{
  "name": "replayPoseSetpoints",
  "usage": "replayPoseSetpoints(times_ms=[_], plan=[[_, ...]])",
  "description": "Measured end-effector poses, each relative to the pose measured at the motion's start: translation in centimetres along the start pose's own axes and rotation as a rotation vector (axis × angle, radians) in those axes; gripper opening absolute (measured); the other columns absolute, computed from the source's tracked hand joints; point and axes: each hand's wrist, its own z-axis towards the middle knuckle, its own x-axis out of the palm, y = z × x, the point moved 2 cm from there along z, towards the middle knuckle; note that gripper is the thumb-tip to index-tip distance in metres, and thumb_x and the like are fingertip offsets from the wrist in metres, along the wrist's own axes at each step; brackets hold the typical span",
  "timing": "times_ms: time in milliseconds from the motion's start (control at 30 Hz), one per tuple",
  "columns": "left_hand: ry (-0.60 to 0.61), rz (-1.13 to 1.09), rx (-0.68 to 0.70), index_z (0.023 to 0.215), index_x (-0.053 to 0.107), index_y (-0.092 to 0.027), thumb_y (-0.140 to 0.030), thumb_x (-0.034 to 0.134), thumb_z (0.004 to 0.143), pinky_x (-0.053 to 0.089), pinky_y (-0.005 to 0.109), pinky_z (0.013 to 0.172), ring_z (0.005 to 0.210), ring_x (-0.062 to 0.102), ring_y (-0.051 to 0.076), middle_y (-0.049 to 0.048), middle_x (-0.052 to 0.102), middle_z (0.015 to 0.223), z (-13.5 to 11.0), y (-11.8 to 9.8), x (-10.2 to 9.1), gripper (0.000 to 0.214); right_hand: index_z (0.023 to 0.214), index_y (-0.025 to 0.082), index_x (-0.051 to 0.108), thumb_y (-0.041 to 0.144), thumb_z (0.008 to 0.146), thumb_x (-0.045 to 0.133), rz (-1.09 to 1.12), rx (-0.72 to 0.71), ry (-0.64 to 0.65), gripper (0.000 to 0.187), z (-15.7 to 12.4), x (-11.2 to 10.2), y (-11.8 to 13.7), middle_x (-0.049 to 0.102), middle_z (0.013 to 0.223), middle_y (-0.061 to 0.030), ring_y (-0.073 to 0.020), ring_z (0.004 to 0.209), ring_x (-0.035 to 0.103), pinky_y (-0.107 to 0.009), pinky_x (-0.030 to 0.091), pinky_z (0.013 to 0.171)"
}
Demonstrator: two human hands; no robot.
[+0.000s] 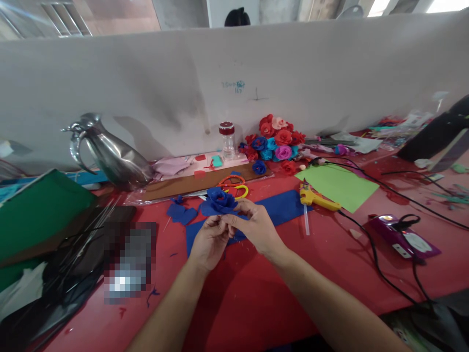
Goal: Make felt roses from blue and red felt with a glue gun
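Observation:
Both my hands are raised over the red table [256, 293] and pinch a blue paper rose [220, 200] between them. My left hand [208, 242] grips the flower's base from below, fingers curled. My right hand [256, 225] closes on the flower's right side and lower petals. Under the hands lies a blue paper sheet [282, 208]. Loose blue paper scraps [181, 212] sit just left of the flower.
A yellow glue gun [317, 198] lies right of the hands, beside a green sheet [339, 186]. Finished paper roses [274, 139] pile by the white partition near a small jar [227, 142]. A metal jug [110, 154] stands left. Scissors [234, 186], cables and a purple device [406, 239] lie about.

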Motion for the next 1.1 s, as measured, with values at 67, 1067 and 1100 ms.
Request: replayPoseSetpoints(times_ms=[67, 1067, 1100], plan=[[0.002, -0.002, 0.0, 0.059, 0.06, -0.015, -0.018, 0.078, 0.062, 0.041, 0.023, 0.057, 0.051, 0.053, 0.01, -0.0013, 0.059, 0.052, 0.0, -0.1, -0.1, 0.019, 0.068, 0.02, 0.065, 0.04, 0.068, 0.074, 0.003, 0.005, -0.019, 0.021, 0.0, 0.0, -0.1, 0.063, 0.064, 0.0004, -0.0145, 0.062, 0.06, -0.026, 0.045, 0.057], [-0.004, -0.132, -0.063, 0.068, 0.059, -0.014, -0.012, 0.066, 0.074, 0.039, 0.019, 0.05, 0.049, 0.042, 0.007, -0.0019, 0.048, 0.057, 0.3, -0.6, -0.4, 0.009, 0.052, 0.022, 0.031, 0.064, 0.075, 0.057, 0.246, 0.099, -0.186, 0.055, 0.4, -0.4, 0.6, 0.027, 0.047, 0.0075, -0.0066, 0.043, 0.022, -0.023, 0.02, 0.04], [0.006, -0.135, -0.066, 0.068, 0.059, -0.014, -0.012, 0.066, 0.074, 0.039, 0.019, 0.05, 0.049, 0.042, 0.007, -0.0022, 0.047, 0.056, 0.2, -0.6, -0.3, 0.009, 0.053, 0.022, 0.034, 0.063, 0.075, 0.058, 0.237, 0.093, -0.198, 0.053, 0.4, -0.4, 0.6, 0.03, 0.048, 0.0073, -0.0068, 0.044, 0.024, -0.023, 0.021, 0.041]])
